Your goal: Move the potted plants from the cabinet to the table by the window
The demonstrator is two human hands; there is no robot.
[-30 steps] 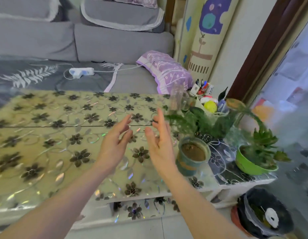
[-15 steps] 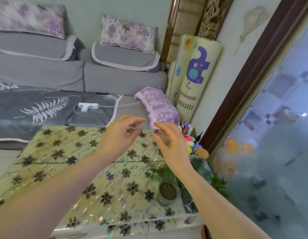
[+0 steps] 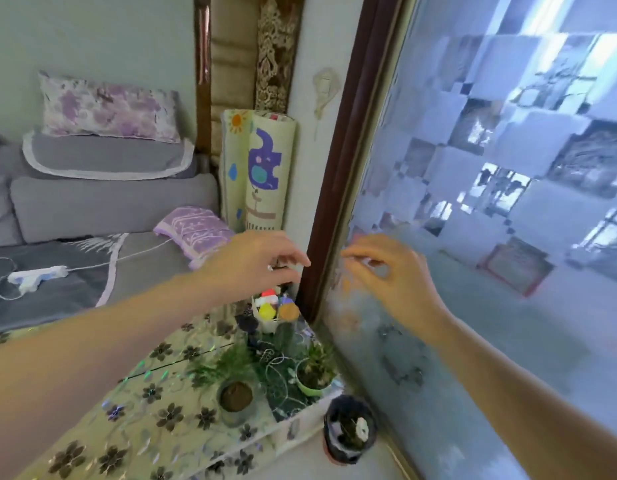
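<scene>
Two potted plants stand on the flower-patterned table [image 3: 154, 407] near its right end by the window. One is a feathery plant in a grey-green pot [image 3: 236, 398]; to its right stands a succulent in a light green pot [image 3: 314, 374]. Both my hands hang in the air well above the plants, holding nothing. My left hand [image 3: 255, 263] has its fingers loosely bent and pointing right. In front of the window glass, my right hand [image 3: 392, 271] has loosely curled fingers pointing left.
A white cup of colourful small items [image 3: 272, 308] stands at the table's far corner. On the floor by the table end sits a bin with a black bag [image 3: 350, 433]. Behind the table are a grey sofa [image 3: 109, 206] and a rolled play mat [image 3: 258, 174]. The frosted window [image 3: 508, 202] fills the right.
My view has swung up and to the right toward the window. Both hands have risen away from the table and the pots, and still hold nothing.
</scene>
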